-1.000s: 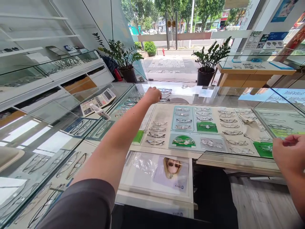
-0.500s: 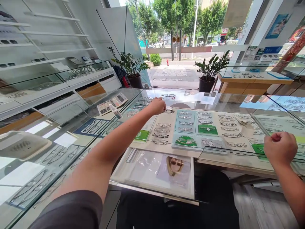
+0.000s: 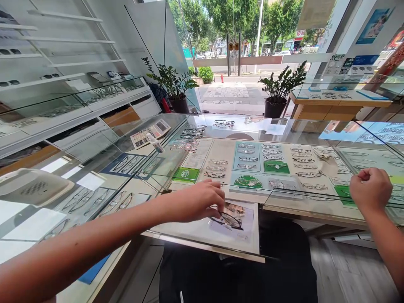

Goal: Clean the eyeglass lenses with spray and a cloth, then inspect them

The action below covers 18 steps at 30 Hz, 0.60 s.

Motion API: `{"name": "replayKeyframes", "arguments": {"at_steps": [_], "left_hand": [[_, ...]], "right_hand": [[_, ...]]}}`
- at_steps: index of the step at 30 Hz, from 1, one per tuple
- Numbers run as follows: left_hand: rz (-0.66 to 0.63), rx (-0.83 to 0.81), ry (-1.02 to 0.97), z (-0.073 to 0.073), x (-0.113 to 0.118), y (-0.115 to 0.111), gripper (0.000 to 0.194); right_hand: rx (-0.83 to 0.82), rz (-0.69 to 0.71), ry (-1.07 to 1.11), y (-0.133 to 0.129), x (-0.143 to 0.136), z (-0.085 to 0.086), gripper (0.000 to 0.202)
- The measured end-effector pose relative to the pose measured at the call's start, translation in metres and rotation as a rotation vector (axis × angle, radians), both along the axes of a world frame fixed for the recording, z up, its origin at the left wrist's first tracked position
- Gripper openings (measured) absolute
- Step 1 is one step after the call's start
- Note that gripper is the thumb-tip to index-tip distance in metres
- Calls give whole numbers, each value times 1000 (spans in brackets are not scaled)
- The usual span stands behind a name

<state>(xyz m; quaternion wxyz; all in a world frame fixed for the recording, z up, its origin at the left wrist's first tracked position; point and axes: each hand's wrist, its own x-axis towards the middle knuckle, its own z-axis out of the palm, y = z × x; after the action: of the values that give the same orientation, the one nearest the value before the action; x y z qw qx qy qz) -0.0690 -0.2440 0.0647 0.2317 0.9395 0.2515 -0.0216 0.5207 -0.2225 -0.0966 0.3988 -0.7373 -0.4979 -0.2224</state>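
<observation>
Dark-rimmed eyeglasses (image 3: 232, 219) are pinched in the fingers of my left hand (image 3: 202, 201), above the open drawer. Below them in the drawer (image 3: 179, 230) lies a printed card (image 3: 248, 225) with a picture on it, partly covered by the glasses. My right hand (image 3: 371, 189) is curled into a loose fist near the right part of the glass counter; whether anything is in it is hidden. Under the glass, rows of eyeglasses (image 3: 248, 159) lie on pale boards, with green cards (image 3: 276, 167) among them.
A calculator (image 3: 150, 134) lies on the counter's left side, a small bottle (image 3: 156, 144) beside it. Several eyeglasses (image 3: 192, 132) lie on the far left of the counter, another pair (image 3: 224, 123) at its back. A beige plastic device (image 3: 34, 187) sits at left.
My left hand has come back from the far part of the counter to over the drawer, bringing the eyeglasses. My right hand has stayed nearly still.
</observation>
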Motion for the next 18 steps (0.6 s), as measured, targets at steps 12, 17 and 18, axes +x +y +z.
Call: {"name": "replayKeyframes", "arguments": {"at_steps": [12,17,18], "left_hand": [[97,302,125,-165,-34,48,14],[248,506,125,-205,-50,94,21],[288,528,123,-209,-53,106,21]], "right_hand": [[30,7,9,-1,-4,6,23],[89,27,-72,-1,-3,7,23],[94,30,-82,-2,-3,7,23]]}}
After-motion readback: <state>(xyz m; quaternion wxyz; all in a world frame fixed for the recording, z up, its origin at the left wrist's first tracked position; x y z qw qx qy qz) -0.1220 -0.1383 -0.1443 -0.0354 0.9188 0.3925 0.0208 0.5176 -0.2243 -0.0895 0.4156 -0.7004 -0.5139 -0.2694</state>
